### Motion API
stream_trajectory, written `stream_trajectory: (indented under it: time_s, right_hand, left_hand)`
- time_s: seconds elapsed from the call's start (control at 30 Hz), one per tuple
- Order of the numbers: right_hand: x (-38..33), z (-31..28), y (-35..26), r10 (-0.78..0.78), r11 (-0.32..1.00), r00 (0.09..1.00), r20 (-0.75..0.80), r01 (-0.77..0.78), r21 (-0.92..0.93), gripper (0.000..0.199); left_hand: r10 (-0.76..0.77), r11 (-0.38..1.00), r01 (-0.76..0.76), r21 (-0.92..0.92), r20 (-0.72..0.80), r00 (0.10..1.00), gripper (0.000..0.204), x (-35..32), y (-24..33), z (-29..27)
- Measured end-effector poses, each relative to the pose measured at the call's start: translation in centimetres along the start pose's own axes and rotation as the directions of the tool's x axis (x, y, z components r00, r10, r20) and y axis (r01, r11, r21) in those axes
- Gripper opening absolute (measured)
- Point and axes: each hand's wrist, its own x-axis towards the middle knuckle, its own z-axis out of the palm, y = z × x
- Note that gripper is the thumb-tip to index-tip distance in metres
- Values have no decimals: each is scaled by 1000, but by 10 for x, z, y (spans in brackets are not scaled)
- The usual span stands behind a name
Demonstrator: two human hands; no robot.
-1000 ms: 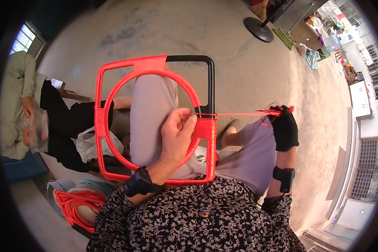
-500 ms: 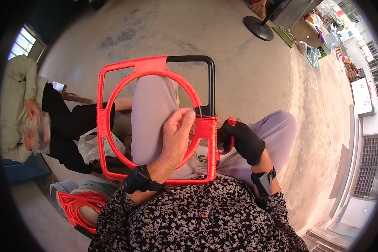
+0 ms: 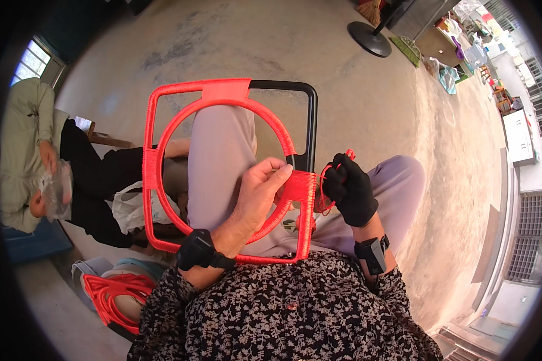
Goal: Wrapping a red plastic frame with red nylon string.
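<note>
A square metal frame [image 3: 310, 114] with a ring inside it rests on my lap, mostly wrapped in red cord; its top right corner is still bare black. My left hand [image 3: 260, 194] grips the frame where the ring meets the right side bar. My right hand [image 3: 350, 188], in a black glove, is closed on a loop of red cord [image 3: 326, 180] right beside that bar.
Another person [image 3: 30, 150] sits at the left, handling a clear plastic bag. A bundle of red cord [image 3: 109, 296] lies on the floor at lower left. A round black stand base [image 3: 370, 31] is far ahead on the concrete floor.
My right hand had the cord pulled taut far out to the right; it has come back in to the frame's right bar, with the cord now looped in it.
</note>
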Motion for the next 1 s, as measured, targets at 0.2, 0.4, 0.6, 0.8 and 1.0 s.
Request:
stream_trajectory:
  time_s: [0.2,0.4,0.6,0.8,1.0]
  right_hand:
    - [5,-5,-42,103,737,849,-518,-415,-534,27]
    - [24,14,-31,-728,72,685,21,107,-992,20]
    - [26,90,-45,-366,-487,595,716,534,-692,25]
    - [12,37,-39,-45,777,994,-104,-31,-629,26]
    - [23,28,-12,361,829,932,-39,-340,-445,31]
  left_hand:
    - [15,1000,-15,3,0,1000,14,0,-1,-3]
    - [26,999,-21,40,-129,991,38,-2,5,6]
    - [253,967,-250,40,-160,954,29,2,-4,-2]
    - [188,980,-176,90,-137,973,12,8,-16,-10]
    - [110,994,-109,18,-77,991,17,7,-10,-1]
